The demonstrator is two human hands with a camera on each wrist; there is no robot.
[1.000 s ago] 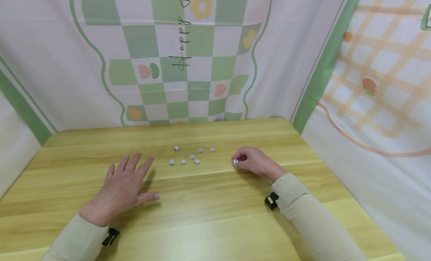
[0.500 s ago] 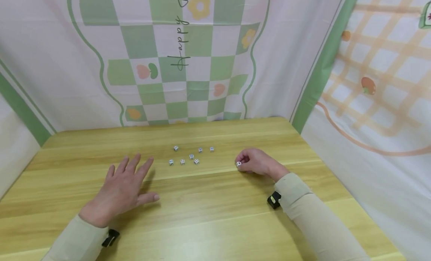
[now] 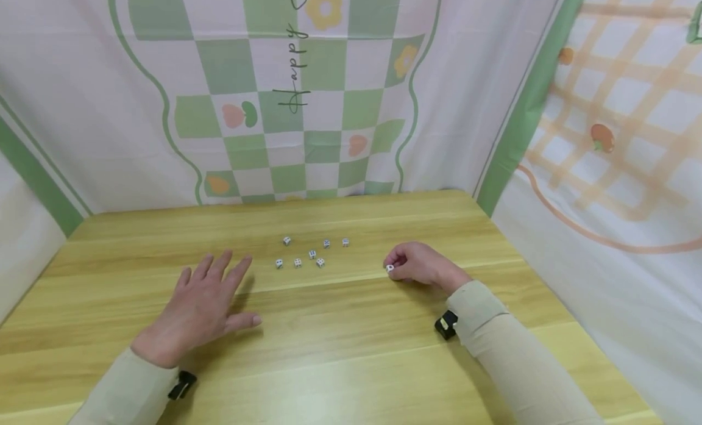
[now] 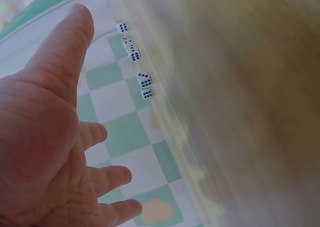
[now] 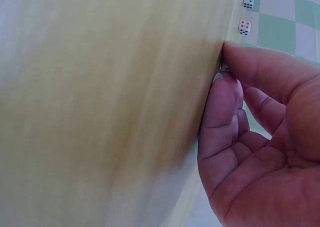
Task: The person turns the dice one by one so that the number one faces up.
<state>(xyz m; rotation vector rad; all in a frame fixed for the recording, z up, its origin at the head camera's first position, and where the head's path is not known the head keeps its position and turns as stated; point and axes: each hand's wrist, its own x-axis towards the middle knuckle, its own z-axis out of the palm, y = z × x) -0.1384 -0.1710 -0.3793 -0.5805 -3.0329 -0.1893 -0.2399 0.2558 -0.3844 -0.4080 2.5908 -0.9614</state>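
Note:
My right hand (image 3: 418, 265) pinches a small white die (image 3: 390, 268) between thumb and fingertips, low over the wooden table to the right of the other dice. In the right wrist view the thumb and curled fingers (image 5: 220, 137) nearly hide that die. My left hand (image 3: 200, 306) is spread with straight fingers and holds nothing, left of the dice. Several white dice lie scattered mid-table: a lone die (image 3: 287, 241) at the back left, another die (image 3: 345, 242) at the back right, and a die (image 3: 279, 263) nearest my left hand.
The wooden table (image 3: 329, 352) reaches back to a hanging cloth (image 3: 323, 108) with green checks. A second patterned cloth (image 3: 620, 108) borders the right side. A black wrist device (image 3: 446, 324) sits under the right sleeve, a similar one (image 3: 182, 385) under the left.
My right hand has shifted slightly right and toward me with the die still pinched, widening its distance from the other dice. The left hand stays in almost the same place.

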